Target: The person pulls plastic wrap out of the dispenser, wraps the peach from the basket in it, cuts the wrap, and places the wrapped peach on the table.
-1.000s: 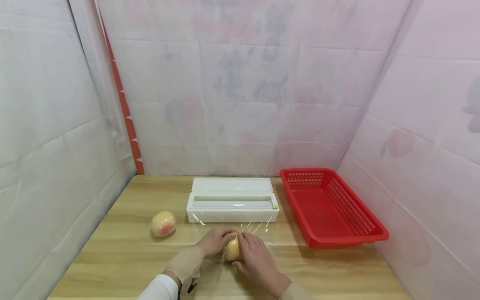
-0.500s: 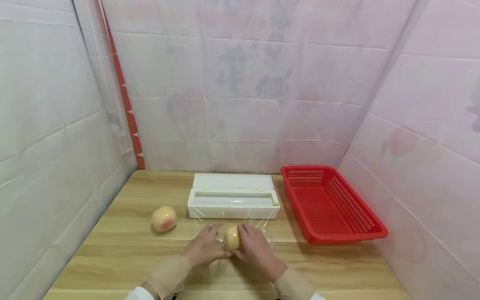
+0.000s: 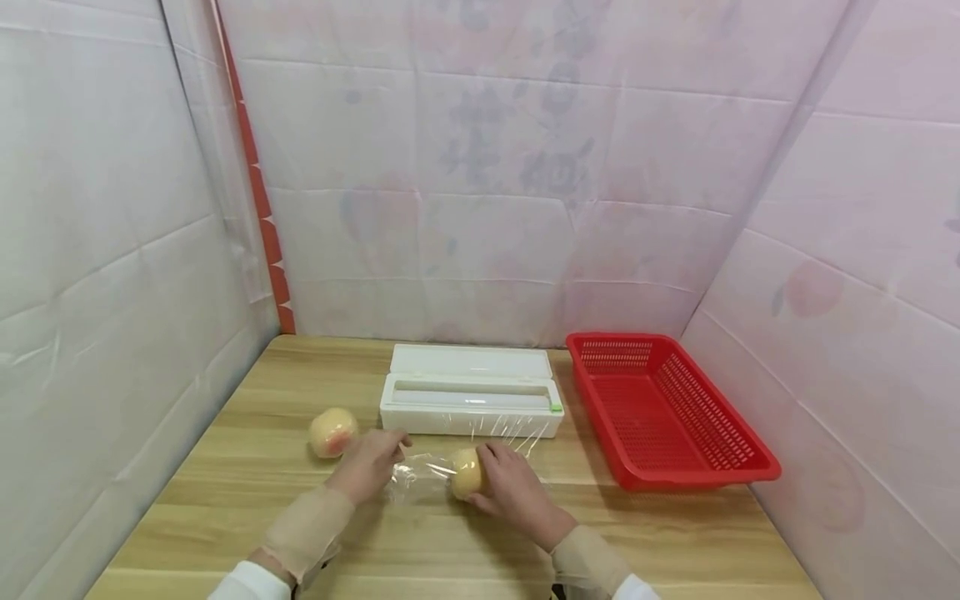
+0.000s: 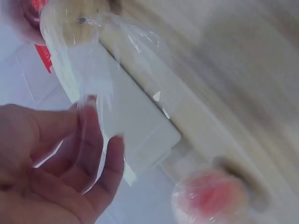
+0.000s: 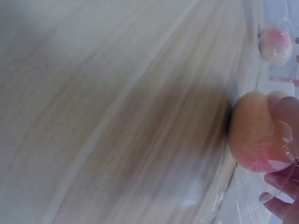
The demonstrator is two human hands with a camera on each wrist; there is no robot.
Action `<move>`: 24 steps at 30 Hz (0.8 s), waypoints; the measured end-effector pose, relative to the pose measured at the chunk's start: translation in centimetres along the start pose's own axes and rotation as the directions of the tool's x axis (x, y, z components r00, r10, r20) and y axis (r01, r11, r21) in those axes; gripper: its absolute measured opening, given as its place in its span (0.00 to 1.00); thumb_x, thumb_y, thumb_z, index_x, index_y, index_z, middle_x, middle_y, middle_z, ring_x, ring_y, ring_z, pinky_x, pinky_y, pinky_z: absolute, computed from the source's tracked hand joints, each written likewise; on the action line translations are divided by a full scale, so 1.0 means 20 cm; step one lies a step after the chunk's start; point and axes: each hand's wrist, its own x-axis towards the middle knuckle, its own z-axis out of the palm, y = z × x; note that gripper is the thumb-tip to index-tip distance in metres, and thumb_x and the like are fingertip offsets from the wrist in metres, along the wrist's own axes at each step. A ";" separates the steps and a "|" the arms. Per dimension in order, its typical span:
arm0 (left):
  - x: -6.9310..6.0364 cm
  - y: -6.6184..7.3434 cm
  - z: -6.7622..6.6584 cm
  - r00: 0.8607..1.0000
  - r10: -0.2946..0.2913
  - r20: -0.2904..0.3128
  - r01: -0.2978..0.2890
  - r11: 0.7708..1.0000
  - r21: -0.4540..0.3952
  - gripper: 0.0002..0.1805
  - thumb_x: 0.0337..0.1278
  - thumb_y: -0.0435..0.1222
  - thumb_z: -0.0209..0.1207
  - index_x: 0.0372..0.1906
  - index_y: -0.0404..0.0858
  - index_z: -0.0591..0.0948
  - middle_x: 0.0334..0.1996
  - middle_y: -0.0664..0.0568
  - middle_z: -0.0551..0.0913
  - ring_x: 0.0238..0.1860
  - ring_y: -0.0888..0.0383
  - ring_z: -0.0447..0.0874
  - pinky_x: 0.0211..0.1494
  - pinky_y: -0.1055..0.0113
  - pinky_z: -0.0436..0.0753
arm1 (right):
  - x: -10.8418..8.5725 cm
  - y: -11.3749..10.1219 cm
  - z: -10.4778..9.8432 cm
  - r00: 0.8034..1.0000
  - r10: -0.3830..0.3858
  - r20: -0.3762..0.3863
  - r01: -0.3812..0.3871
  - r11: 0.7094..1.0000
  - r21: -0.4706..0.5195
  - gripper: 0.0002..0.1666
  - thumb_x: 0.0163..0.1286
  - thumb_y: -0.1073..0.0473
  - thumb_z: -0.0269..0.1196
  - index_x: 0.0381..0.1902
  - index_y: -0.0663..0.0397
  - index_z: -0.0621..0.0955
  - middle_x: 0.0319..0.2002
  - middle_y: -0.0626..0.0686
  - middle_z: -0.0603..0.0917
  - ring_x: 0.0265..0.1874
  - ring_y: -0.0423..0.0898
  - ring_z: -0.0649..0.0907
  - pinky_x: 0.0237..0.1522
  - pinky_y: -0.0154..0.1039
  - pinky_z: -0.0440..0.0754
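Observation:
A yellow peach with a pink blush [image 3: 467,473] sits on the table in front of the white dispenser box. My right hand [image 3: 517,492] grips it from the right, thumb at the near side and fingers over the far side. Clear cling film [image 3: 420,477] stretches leftward from this peach to my left hand [image 3: 367,467]. In the left wrist view, the thumb and index finger pinch the film [image 4: 91,79] while the other fingers curve loosely. A second peach [image 3: 332,432], shiny with film, lies just beyond my left hand, partly overlapped by it in the head view.
The white cling film box [image 3: 472,423] stands behind the hands with its lid up, the roll inside and a green cutter piece [image 3: 556,408] at its right end. A red plastic basket [image 3: 697,482] stands at the right. White sheeting encloses the table's back and sides.
My left hand has moved away from the held peach, to the left, drawing the film out with it. My right hand stays on the peach.

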 end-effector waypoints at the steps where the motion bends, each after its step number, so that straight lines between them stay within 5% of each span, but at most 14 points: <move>1: 0.01 0.00 -0.01 1.000 -0.007 0.001 0.007 1.000 0.007 0.13 0.45 0.21 0.64 0.36 0.39 0.82 0.29 0.50 0.88 0.32 0.54 0.86 0.34 0.65 0.83 | 0.00 0.00 0.00 1.000 0.001 0.004 -0.001 1.000 0.003 0.42 0.44 0.41 0.79 0.52 0.58 0.77 0.46 0.55 0.81 0.45 0.50 0.83 0.45 0.46 0.84; 5: 0.04 0.00 -0.04 0.999 -0.033 0.012 0.033 0.999 0.006 0.18 0.39 0.16 0.63 0.35 0.38 0.82 0.28 0.50 0.87 0.31 0.55 0.85 0.36 0.63 0.84 | 0.02 0.00 0.00 0.999 0.009 0.037 -0.010 1.000 0.027 0.41 0.47 0.41 0.77 0.53 0.58 0.77 0.46 0.55 0.81 0.44 0.49 0.82 0.48 0.46 0.84; 9: 0.07 -0.03 -0.04 0.993 0.096 -0.066 -0.090 0.991 0.098 0.18 0.35 0.17 0.65 0.33 0.39 0.82 0.27 0.51 0.87 0.30 0.55 0.84 0.34 0.63 0.83 | 0.03 0.01 -0.01 0.998 0.014 0.062 -0.016 0.999 0.039 0.41 0.48 0.40 0.77 0.53 0.58 0.77 0.45 0.54 0.81 0.44 0.49 0.82 0.49 0.45 0.83; 12: 0.09 -0.02 -0.02 0.968 0.207 -0.143 -0.178 0.965 0.190 0.19 0.35 0.18 0.68 0.35 0.40 0.83 0.30 0.51 0.85 0.32 0.53 0.83 0.35 0.62 0.82 | 0.04 0.01 0.00 0.997 0.015 0.069 -0.018 0.999 0.035 0.40 0.49 0.40 0.76 0.53 0.58 0.77 0.45 0.53 0.80 0.44 0.49 0.82 0.49 0.45 0.83; 17: 0.11 0.07 0.04 0.924 0.300 -0.236 -0.242 0.939 0.245 0.29 0.28 0.13 0.63 0.42 0.40 0.83 0.39 0.49 0.84 0.43 0.50 0.81 0.45 0.59 0.83 | 0.04 0.02 0.00 0.998 0.013 0.055 -0.014 1.000 0.028 0.41 0.49 0.40 0.76 0.52 0.59 0.77 0.44 0.53 0.80 0.43 0.48 0.81 0.47 0.45 0.83; 20: 0.11 0.16 0.12 0.906 0.373 -0.198 -0.336 0.921 0.198 0.30 0.31 0.15 0.63 0.48 0.36 0.82 0.45 0.46 0.83 0.49 0.48 0.81 0.53 0.57 0.83 | 0.04 0.02 0.00 0.999 0.013 0.046 -0.014 0.999 0.031 0.40 0.49 0.41 0.77 0.52 0.59 0.77 0.44 0.53 0.80 0.43 0.48 0.81 0.47 0.45 0.83; 24: 0.07 0.22 0.25 0.891 0.448 -0.068 -0.432 0.885 0.173 0.33 0.38 0.26 0.69 0.58 0.30 0.77 0.54 0.41 0.81 0.56 0.46 0.80 0.61 0.57 0.81 | 0.04 0.02 0.00 0.999 0.016 0.051 -0.018 0.998 0.053 0.39 0.49 0.43 0.77 0.52 0.59 0.77 0.44 0.53 0.80 0.43 0.48 0.82 0.47 0.44 0.83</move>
